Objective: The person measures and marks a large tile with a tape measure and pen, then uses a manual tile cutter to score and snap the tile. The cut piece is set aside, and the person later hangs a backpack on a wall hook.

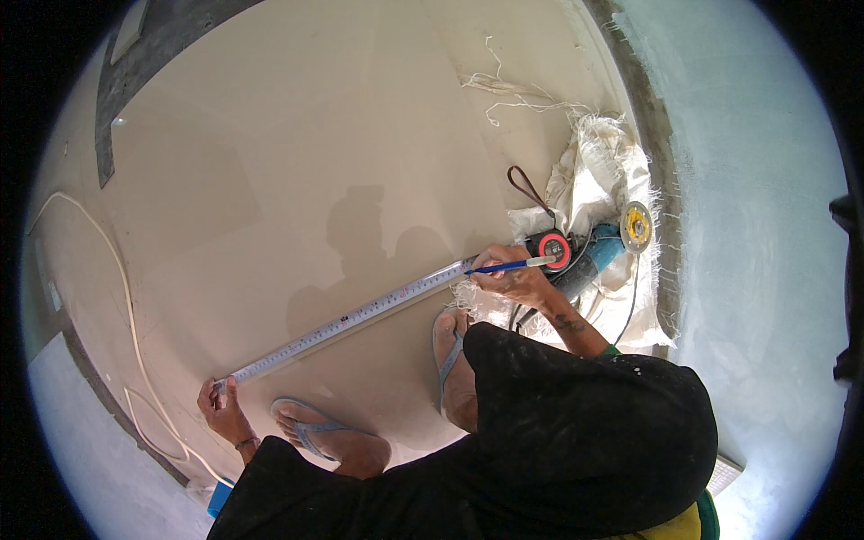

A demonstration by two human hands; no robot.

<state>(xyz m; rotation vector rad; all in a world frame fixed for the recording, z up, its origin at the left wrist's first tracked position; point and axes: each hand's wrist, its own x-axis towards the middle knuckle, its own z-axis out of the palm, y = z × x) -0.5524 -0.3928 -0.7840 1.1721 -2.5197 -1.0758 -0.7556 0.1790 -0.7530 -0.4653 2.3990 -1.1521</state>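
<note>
A steel tape measure (pixel 342 320) is stretched diagonally along a narrow pale strip on the beige floor. My left hand (pixel 225 409) pinches its lower-left end. My right hand (pixel 513 281) grips a blue pen (pixel 500 266), whose tip touches the upper-right part of the tape. Beside that hand sits the black and red tape case (pixel 549 248) with a looped strap. A teal angle grinder (pixel 605 245) with a yellow-centred disc lies behind it on a frayed white woven sack (pixel 598 157). My sandalled feet (pixel 328 432) are below the tape, and dark cloth covers my legs.
A pale cable (pixel 126 288) runs along the left side of the beige floor (pixel 270 162). Grey bands edge the floor, with pale bluish surfaces (pixel 738 180) beyond at right and lower left. Loose white threads (pixel 504 90) lie above the sack.
</note>
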